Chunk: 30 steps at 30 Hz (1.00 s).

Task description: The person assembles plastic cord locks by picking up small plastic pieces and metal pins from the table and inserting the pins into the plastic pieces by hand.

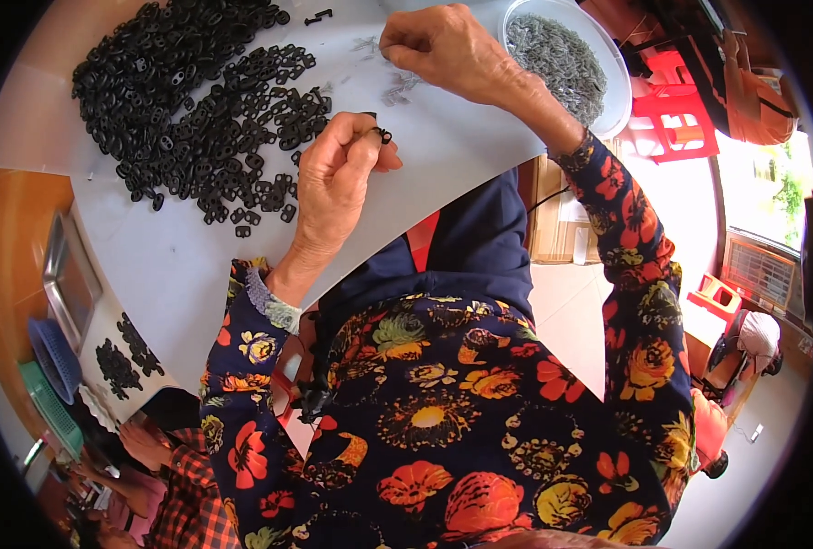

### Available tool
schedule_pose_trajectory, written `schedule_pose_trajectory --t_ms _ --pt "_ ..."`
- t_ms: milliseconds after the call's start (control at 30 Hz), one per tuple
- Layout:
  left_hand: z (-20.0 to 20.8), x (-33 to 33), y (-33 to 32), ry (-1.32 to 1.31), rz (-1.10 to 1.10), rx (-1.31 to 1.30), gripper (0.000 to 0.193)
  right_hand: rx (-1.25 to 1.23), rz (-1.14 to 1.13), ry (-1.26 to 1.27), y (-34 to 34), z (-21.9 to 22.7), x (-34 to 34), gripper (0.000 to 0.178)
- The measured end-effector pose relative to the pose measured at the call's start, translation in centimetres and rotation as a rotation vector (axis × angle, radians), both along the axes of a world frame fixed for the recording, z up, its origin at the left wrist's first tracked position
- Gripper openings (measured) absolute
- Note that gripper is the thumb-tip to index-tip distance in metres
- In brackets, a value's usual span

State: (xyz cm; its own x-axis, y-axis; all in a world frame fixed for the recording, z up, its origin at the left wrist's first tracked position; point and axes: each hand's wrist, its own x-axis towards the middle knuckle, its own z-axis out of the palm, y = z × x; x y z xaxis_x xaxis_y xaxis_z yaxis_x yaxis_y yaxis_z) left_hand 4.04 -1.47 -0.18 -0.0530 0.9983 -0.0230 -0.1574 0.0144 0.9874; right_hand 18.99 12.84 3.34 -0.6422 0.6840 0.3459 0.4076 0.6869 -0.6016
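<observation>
A small black cord-lock piece with a hole in it is pinched between the thumb and fingers of my left hand, over the near part of the white table. Farther off and to the right, my right hand is closed in a pinch; whatever its fingertips hold is hidden. Just under and beside it lie several thin grey spring-like pieces, loose on the tabletop. A large heap of black two-hole cord-lock pieces spreads to the left of my left hand. Two small black parts lie apart near the far edge of view.
A round white tub full of grey spring-like pieces stands right of my right hand. At left are a metal tray, a blue basket, a green basket and black clusters. Other people sit lower left and far right, near red stools.
</observation>
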Motion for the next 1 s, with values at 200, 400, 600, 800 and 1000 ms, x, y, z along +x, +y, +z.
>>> schedule_pose_trajectory --t_ms 200,400,600,800,1000 --pt "0.0 -0.1 0.0 0.014 0.003 0.003 0.010 -0.051 0.073 -0.097 -0.3 -0.5 -1.7 0.012" --pt "-0.1 0.2 -0.1 -0.035 -0.018 0.012 0.011 0.275 0.224 -0.377 0.1 -1.4 -4.3 0.005" --pt "0.0 0.1 0.0 -0.030 -0.024 -0.009 0.011 0.260 0.231 -0.527 -0.4 0.2 -5.7 0.006" --pt "0.0 -0.1 0.1 -0.029 -0.017 -0.007 0.010 -0.026 0.104 -0.266 -1.3 0.2 -2.9 0.010" --pt "0.0 0.0 0.1 0.002 0.000 -0.002 0.011 -0.652 -0.002 0.181 -5.1 -1.2 1.1 0.011"
